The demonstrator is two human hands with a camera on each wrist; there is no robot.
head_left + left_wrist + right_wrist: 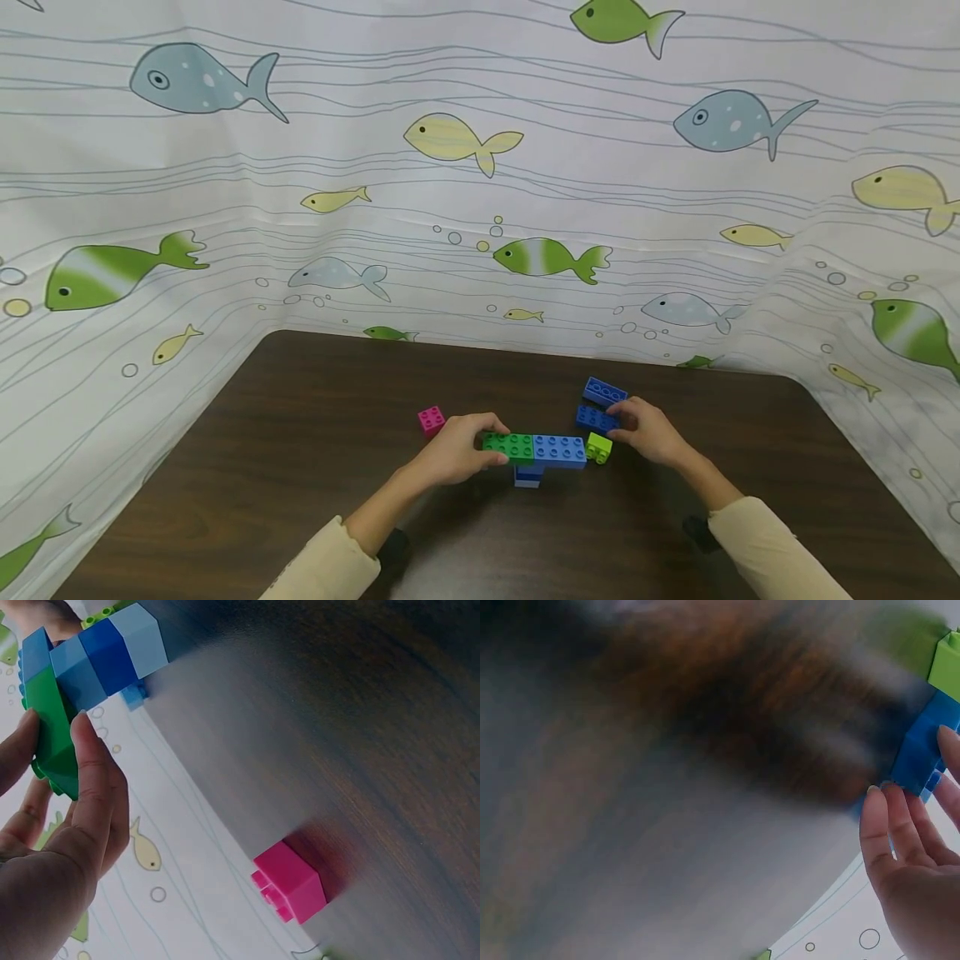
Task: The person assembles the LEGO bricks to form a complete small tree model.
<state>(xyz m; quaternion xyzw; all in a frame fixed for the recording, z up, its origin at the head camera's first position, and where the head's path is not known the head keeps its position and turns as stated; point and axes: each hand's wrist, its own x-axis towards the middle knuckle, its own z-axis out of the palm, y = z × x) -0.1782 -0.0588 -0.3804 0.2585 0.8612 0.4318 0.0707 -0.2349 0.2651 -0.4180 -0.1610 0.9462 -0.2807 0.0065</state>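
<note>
My left hand (pixel 453 450) pinches the end of a green toy brick (pixel 507 447) between thumb and fingers. Level with it sits a blue brick (pixel 558 450), studs up, and both rest across a short column of blue bricks (pixel 112 652) in different shades. On the right, my right hand (pixel 651 432) grips a dark blue brick (pixel 592 418) by its right end, thumb on the near side and fingers on the far side. A lime green brick (pixel 598 448) lies between that brick and the built piece.
Behind the dark blue brick lies another blue brick (pixel 604 392), tipped on its side. A pink brick (pixel 431 420) is just beyond my left hand. The dark wooden table (pixel 300 417) meets a white sheet (pixel 420 192) printed with fish at the back and sides.
</note>
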